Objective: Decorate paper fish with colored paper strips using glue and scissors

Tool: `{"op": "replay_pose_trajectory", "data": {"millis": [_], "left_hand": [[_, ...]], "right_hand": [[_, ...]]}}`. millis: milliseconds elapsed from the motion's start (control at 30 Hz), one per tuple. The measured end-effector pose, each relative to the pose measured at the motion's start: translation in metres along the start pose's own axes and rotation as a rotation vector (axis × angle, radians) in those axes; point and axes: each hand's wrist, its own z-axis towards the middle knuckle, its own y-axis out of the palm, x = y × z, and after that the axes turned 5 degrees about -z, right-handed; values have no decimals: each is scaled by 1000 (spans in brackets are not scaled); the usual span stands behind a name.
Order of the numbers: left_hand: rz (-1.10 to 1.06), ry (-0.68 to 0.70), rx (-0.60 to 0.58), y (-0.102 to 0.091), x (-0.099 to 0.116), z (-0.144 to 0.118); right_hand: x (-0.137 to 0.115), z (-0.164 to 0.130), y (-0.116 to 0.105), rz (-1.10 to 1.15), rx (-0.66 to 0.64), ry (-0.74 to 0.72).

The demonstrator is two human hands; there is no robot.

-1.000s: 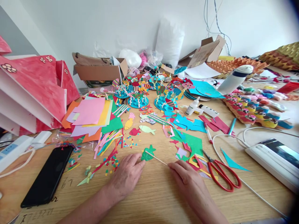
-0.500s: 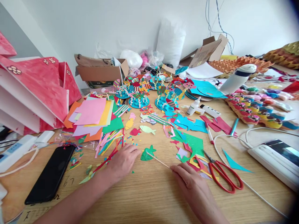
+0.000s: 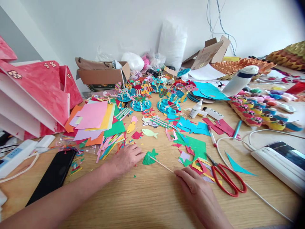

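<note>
One green paper fish cut-out (image 3: 149, 157) lies flat on the wooden table (image 3: 152, 203), the tip of one thin wooden skewer (image 3: 162, 165) touching it; the right hand (image 3: 193, 187) pinches the skewer's near end, while the left hand (image 3: 126, 158) rests palm-down just left of the fish, fingers loosely together. Three smaller paper fish (image 3: 142, 131) lie beyond; one pair of red-handled scissors (image 3: 226, 178) lies to the right, and bare tabletop shows only toward the near edge.

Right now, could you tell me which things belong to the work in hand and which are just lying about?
In hand: green paper fish, wooden stick, right hand, left hand.
Lying about: red scissors, black phone, glue bottle.
</note>
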Motion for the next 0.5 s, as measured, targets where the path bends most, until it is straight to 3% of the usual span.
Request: {"op": "replay_pose_trajectory", "data": {"millis": [200, 367, 500], "left_hand": [[44, 66, 79, 3, -10, -4], [110, 8, 97, -6, -17, -6], [126, -69, 102, -15, -10, -9]], "right_hand": [[1, 0, 1, 11, 18, -4], [2, 0, 1, -3, -7, 0], [2, 2, 2, -20, -1, 4]]}}
